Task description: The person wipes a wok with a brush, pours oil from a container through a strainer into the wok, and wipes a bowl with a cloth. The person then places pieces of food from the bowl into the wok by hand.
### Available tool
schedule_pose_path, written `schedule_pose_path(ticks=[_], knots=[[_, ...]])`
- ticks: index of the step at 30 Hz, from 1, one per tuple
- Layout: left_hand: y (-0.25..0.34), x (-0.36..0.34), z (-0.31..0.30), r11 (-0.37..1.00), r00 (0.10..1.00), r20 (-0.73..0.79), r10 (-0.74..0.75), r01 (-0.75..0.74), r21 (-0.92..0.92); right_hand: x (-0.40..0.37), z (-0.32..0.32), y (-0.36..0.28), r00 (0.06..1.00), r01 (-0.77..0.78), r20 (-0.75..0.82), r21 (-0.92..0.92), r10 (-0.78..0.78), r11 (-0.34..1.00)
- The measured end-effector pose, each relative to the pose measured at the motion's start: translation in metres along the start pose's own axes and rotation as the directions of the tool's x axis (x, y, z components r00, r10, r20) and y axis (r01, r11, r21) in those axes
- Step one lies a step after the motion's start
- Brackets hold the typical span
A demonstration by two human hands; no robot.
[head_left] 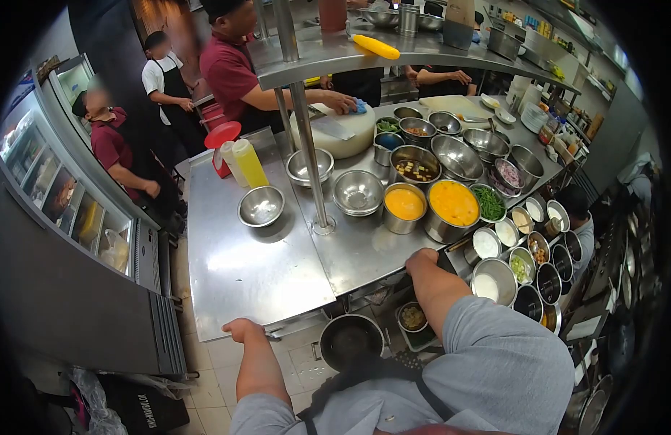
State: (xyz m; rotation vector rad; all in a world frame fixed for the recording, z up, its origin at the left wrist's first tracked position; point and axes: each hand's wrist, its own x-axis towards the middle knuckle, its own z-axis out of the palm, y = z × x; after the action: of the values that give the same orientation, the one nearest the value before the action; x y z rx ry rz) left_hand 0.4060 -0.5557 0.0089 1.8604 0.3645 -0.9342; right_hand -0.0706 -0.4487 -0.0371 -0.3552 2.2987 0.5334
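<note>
The metal table [256, 275] is shining, smooth and brushed; a metal bowl [358, 192] is gleaming; a plastic bottle [249, 163] is looking glossy.

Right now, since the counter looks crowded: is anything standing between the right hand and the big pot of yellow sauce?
Nothing visible. The right hand rests on the steel table, and only bare steel lies between it and the big pot of yellow sauce. The smaller yellow pot stands to its left.

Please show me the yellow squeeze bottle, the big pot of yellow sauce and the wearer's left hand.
yellow squeeze bottle [250, 164], head view, middle of body.
pot of yellow sauce [438, 232], head view, front steel wall.
left hand [241, 330], head view, back of hand.
</note>
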Motion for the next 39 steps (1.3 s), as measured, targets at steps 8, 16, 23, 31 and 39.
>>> schedule_pose_path(ticks=[8,16,23,31,39], knots=[[0.001,-0.001,-0.001,1.000,1.000,-0.004,0.006,-0.006,0.002,0.021,0.007,0.000,0.996,0.067,-0.058,-0.007,-0.067,0.998],[0.000,0.003,0.000,1.000,1.000,-0.002,-0.006,0.006,0.000,-0.054,-0.019,0.013,0.968,0.196,-0.090,-0.317,-0.235,0.928],[-0.003,0.013,0.004,1.000,1.000,-0.004,-0.010,0.010,-0.021,0.096,0.029,-0.019,0.995,-0.049,-0.082,0.129,0.060,0.990],[0.000,0.005,0.006,0.999,0.996,-0.078,-0.032,0.033,0.022,0.045,0.023,-0.003,0.989,0.066,-0.135,-0.011,-0.067,0.998],[-0.003,0.026,0.017,0.999,0.988,-0.148,-0.048,0.051,0.015,-0.027,-0.012,0.010,0.985,0.159,-0.036,-0.227,-0.171,0.961]])
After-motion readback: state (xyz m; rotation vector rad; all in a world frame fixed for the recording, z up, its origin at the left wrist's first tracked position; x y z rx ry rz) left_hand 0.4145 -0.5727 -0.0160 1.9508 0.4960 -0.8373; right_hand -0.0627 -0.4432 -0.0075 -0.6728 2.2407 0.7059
